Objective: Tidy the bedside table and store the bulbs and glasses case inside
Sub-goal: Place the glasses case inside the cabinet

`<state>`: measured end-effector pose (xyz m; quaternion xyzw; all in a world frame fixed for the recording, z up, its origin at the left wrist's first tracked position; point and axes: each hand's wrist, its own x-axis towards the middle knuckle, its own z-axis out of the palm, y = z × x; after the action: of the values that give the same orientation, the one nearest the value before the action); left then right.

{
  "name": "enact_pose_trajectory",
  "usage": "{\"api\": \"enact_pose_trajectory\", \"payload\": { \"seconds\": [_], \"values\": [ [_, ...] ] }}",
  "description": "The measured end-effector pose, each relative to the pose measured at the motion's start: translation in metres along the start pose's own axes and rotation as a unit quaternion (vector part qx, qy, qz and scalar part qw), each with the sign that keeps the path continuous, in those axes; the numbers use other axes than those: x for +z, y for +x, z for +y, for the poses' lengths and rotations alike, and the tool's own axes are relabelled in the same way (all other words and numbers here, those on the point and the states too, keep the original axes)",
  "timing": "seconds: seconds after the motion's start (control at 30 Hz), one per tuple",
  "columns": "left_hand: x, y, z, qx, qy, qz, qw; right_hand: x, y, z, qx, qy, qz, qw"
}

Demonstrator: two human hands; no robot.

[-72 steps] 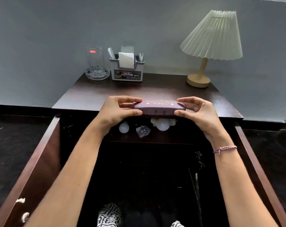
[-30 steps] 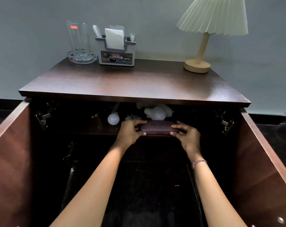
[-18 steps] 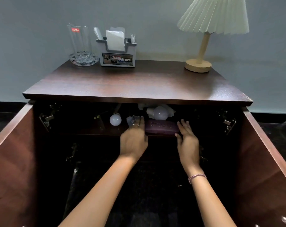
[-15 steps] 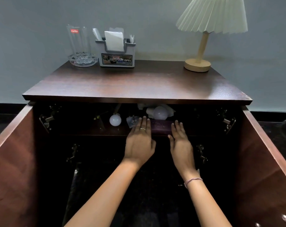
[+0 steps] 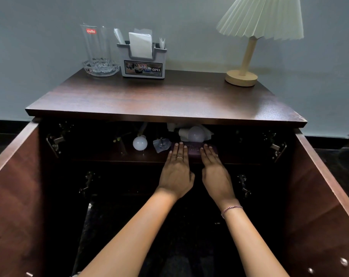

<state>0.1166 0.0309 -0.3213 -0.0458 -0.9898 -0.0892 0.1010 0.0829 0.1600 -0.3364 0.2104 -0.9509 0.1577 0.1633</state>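
Note:
The purple glasses case [image 5: 194,151] lies on the shelf inside the dark wooden bedside table [image 5: 161,100], whose two doors stand open. My left hand [image 5: 176,170] and my right hand [image 5: 215,172] lie flat, palms down, fingertips resting on the case's front edge. Behind the case sits a white bulb [image 5: 195,133] on crumpled wrapping. A smaller white bulb [image 5: 140,143] stands to the left. Between them lies a small clear bulb [image 5: 161,144].
On top stand a clear glass [image 5: 95,47] in a glass ashtray [image 5: 100,68], a grey tissue holder [image 5: 142,60] and a pleated lamp [image 5: 249,56]. The open doors [image 5: 13,192] [image 5: 327,196] flank my arms. The lower compartment is dark.
I carried the glasses case down from the table top onto the inner shelf and let go of its ends. Both hands now lie flat with fingertips against it.

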Motion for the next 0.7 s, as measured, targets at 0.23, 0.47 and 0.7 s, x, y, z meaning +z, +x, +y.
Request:
{"api": "enact_pose_trajectory", "payload": {
  "seconds": [0.23, 0.47, 0.7],
  "values": [
    [-0.004, 0.011, -0.004, -0.007, -0.002, -0.008, 1.000, 0.003, 0.014, 0.001, -0.009, 0.014, -0.004, 1.000],
    [-0.003, 0.020, -0.006, -0.017, 0.021, -0.023, 0.999, 0.013, 0.017, 0.001, 0.007, 0.015, 0.005, 1.000],
    [-0.005, 0.012, -0.015, -0.005, 0.027, 0.008, 1.000, 0.009, 0.006, -0.007, 0.028, -0.035, 0.015, 0.999]
  ]
}}
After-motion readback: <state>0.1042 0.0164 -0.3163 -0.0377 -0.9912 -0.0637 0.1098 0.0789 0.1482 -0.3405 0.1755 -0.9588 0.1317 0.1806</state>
